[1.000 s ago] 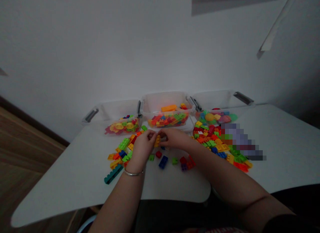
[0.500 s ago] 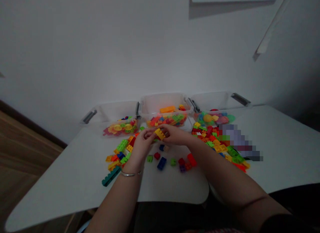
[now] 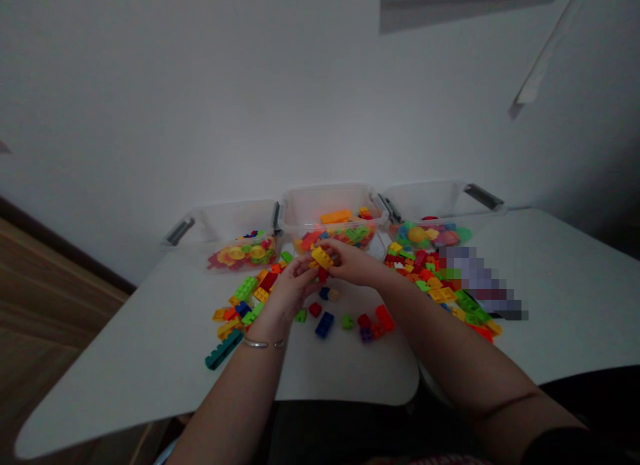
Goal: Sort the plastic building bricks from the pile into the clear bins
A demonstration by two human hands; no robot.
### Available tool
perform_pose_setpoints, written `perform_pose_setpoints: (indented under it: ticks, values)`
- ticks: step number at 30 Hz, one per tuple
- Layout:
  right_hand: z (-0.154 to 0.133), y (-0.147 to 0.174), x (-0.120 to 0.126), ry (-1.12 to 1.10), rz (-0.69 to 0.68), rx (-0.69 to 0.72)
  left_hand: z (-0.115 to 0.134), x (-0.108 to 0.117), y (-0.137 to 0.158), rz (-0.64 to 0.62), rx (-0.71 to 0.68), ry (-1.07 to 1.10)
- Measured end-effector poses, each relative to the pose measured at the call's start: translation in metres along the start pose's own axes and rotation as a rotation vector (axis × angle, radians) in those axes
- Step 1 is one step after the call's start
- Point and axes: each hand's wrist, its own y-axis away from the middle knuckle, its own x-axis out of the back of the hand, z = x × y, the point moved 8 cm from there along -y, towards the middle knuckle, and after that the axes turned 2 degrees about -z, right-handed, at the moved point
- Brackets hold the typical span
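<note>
Over the middle of the table, my left hand (image 3: 294,284) and my right hand (image 3: 351,262) meet around a yellow toy building brick (image 3: 323,257). A red brick (image 3: 323,274) shows just beneath the yellow one; whether the two are joined I cannot tell. The fingers of both hands are closed on the yellow brick and partly cover it. Below the hands lie a dark blue brick (image 3: 325,324), a small red brick (image 3: 315,309) and a light green brick (image 3: 347,321).
Three clear plastic bins with toy pieces line the wall: a left bin (image 3: 230,215), a middle bin (image 3: 330,197) and a right bin (image 3: 425,197). Loose bricks are heaped on both sides. A long teal brick (image 3: 223,350) lies near my left forearm. The white table (image 3: 345,378) has a rounded front edge.
The yellow brick has risen slightly and turned in my fingers. A red brick now shows beneath it. My left fingers have shifted lower; the bricks on the table stay put.
</note>
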Motion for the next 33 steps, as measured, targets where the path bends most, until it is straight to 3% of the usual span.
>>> perform_pose_setpoints:
  ticks: [7, 10, 12, 17, 25, 33]
  values:
    - [-0.037, 0.009, 0.026, 0.151, 0.105, 0.143, 0.005, 0.004, 0.002, 0.030, -0.034, -0.093]
    - [-0.039, 0.021, 0.064, 0.167, 0.341, 0.099, 0.007, 0.005, 0.003, 0.048, -0.047, -0.088]
    - [-0.042, 0.032, 0.089, 0.222, 0.507, 0.144, 0.008, 0.006, 0.004, 0.070, -0.054, -0.065]
    - [-0.038, 0.043, 0.122, 0.494, 0.710, 0.207, 0.007, 0.006, 0.004, 0.098, -0.010, -0.030]
    - [-0.004, 0.031, 0.120, 0.749, 0.682, -0.052, 0.006, 0.005, 0.006, 0.104, 0.039, -0.052]
    - [0.001, 0.023, 0.108, 0.924, 0.575, 0.045, 0.007, 0.007, 0.006, 0.138, 0.033, -0.038]
